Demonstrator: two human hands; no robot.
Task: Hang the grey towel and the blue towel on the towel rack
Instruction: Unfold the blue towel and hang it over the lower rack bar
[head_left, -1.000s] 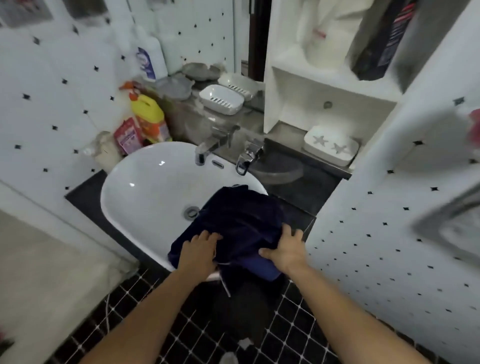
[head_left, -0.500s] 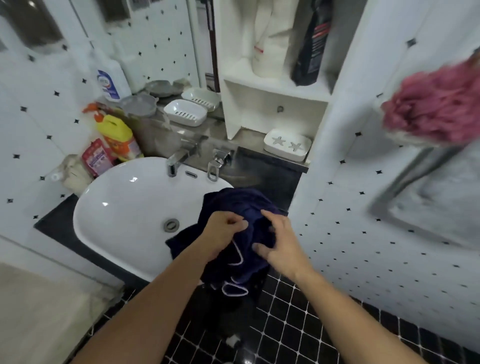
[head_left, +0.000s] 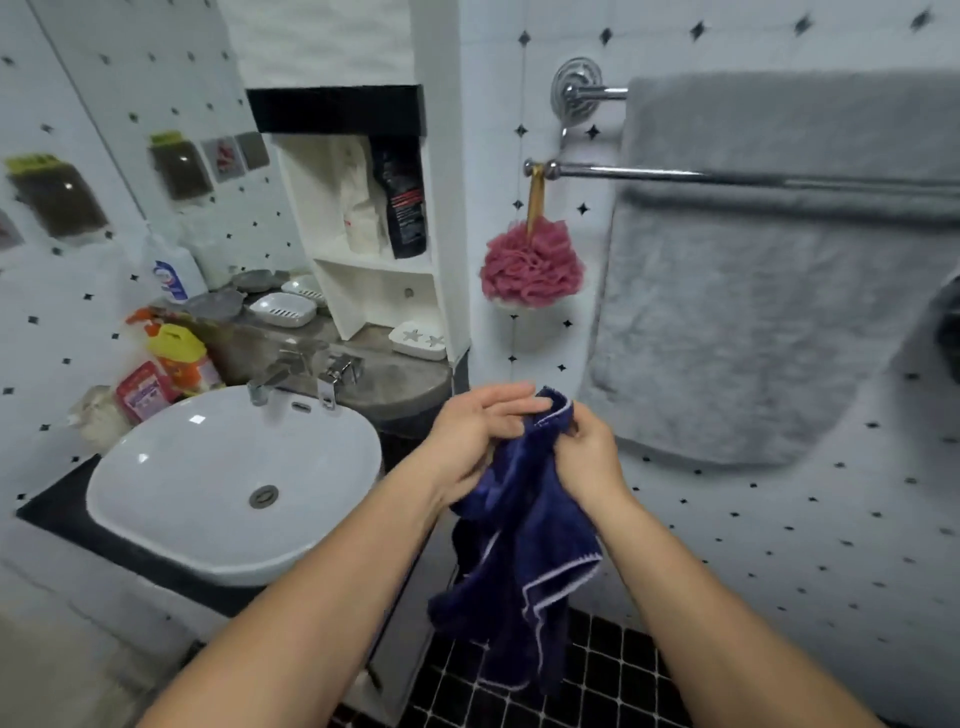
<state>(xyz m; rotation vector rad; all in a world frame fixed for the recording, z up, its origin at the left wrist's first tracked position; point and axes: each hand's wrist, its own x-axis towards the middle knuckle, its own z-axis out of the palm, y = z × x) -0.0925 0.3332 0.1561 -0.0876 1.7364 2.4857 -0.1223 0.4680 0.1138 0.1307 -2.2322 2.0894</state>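
The dark blue towel (head_left: 524, 561) with a pale stitched edge hangs bunched in the air, right of the sink and below the rack. My left hand (head_left: 475, 434) and my right hand (head_left: 584, 457) both grip its top edge, close together. The grey towel (head_left: 753, 291) is draped over the back bar of the chrome towel rack (head_left: 634, 171) on the wall at the upper right. The rack's front bar runs bare across the grey towel.
A pink bath sponge (head_left: 532, 267) hangs from the rack's left end. The white sink (head_left: 182, 493) with taps sits at the left, with bottles and soap dishes behind it. A white shelf unit (head_left: 363, 280) stands between sink and rack. Black floor tiles lie below.
Both hands have lifted the blue towel off the sink's rim and carried it up and right. My view has swung right, so the rack and grey towel now show fully.
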